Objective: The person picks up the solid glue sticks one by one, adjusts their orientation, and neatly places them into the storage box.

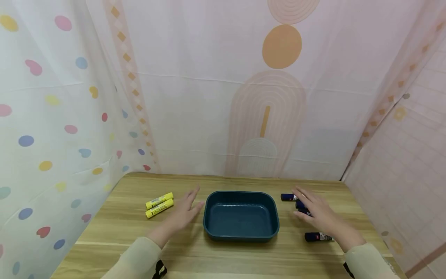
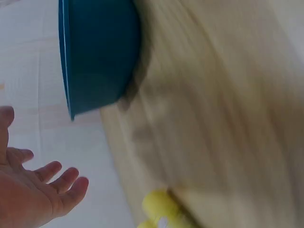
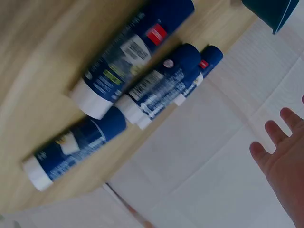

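A dark teal rectangular tub (image 1: 240, 236) stands between the two hands; its inside looks bare. My left hand (image 1: 181, 215) hovers just left of it, fingers extended and holding nothing. Farther left lie two yellow glue sticks (image 1: 159, 208), side by side; their yellow ends (image 2: 159, 204) show blurred in the left wrist view. On the right, my right hand (image 1: 322, 213) is held over several dark blue glue sticks (image 3: 135, 57) with white ends, its fingers spread and gripping none. It partly hides them in the head view. One blue stick (image 1: 317, 236) lies nearer the front.
Everything lies on a wood-grain table (image 1: 223, 257). Behind it hangs a pale patterned curtain (image 1: 195, 116). A dotted cloth (image 1: 52, 135) hangs along the left side and a checked one (image 1: 414, 174) along the right.
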Tool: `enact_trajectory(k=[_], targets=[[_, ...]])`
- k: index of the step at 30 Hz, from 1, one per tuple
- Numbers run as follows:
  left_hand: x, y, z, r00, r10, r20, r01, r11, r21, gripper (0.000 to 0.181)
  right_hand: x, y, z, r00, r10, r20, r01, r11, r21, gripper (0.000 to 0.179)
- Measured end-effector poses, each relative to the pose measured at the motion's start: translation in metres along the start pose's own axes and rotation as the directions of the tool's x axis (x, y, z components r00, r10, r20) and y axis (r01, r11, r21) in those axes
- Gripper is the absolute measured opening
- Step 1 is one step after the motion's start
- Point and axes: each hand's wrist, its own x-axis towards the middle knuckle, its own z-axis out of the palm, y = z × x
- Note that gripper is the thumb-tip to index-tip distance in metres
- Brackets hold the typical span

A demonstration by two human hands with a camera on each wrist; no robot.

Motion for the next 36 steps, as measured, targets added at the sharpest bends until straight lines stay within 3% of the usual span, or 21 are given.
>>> enact_trajectory(k=[4,9,16,22,36], targets=[[0.002,0.000,0.016,0.997,-0.070,-0.036,0.064,0.987,-0.149,0.061,-0.011,0.006,0.006,1.000,-0.001,-0.018,0.002,1.000,0.010,0.070],[0.008,-0.004,0.033,0.991,-0.093,-0.096,0.072,0.978,-0.198,0.048,-0.027,0.013,0.012,1.000,-0.005,-0.017,0.005,1.000,0.004,0.062],[0.008,-0.005,0.046,0.987,-0.141,-0.072,0.112,0.944,-0.311,0.048,-0.049,0.028,0.020,0.997,-0.054,0.053,0.052,0.998,0.038,0.053],[0.004,0.003,0.047,0.987,-0.142,-0.078,0.111,0.944,-0.310,0.049,-0.061,0.044,0.030,0.992,-0.076,0.104,0.074,0.997,0.022,0.051],[0.001,0.008,0.047,0.981,-0.180,-0.079,0.144,0.930,-0.338,0.052,-0.066,0.055,0.041,0.991,-0.100,0.089,0.105,0.993,-0.058,0.050]])
